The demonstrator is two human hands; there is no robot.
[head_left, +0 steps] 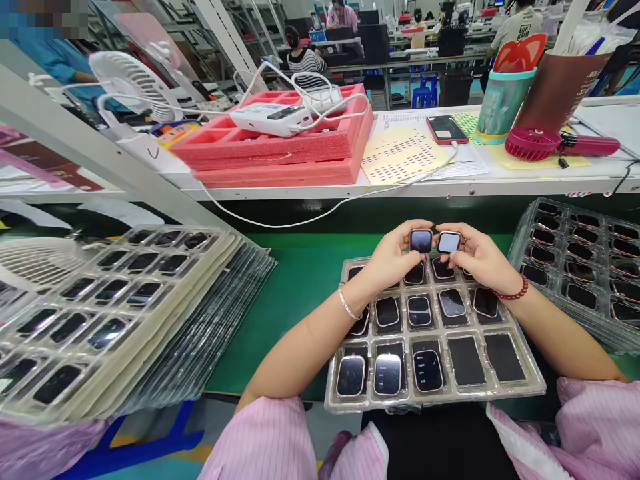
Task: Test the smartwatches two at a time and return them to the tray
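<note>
Between thumb and fingers, my left hand (397,252) grips a smartwatch body (421,241) with a dark screen. My right hand (473,250) pinches a second smartwatch body (449,242), whose screen looks pale and bright. The two watches are side by side, a small gap apart, above the far edge of a clear plastic tray (333,400). Watch bodies sit in most of the tray's pockets; two pockets at the near right hold none. In the near row, one watch (428,371) shows lines of text on its lit screen.
A tall stack of watch trays (200,333) stands at left, another tray stack (590,267) at right. On the shelf ahead are pink foam (280,170), a phone (447,129), a cup (505,103) and a handheld fan (535,143). A white cable (310,222) hangs over the edge.
</note>
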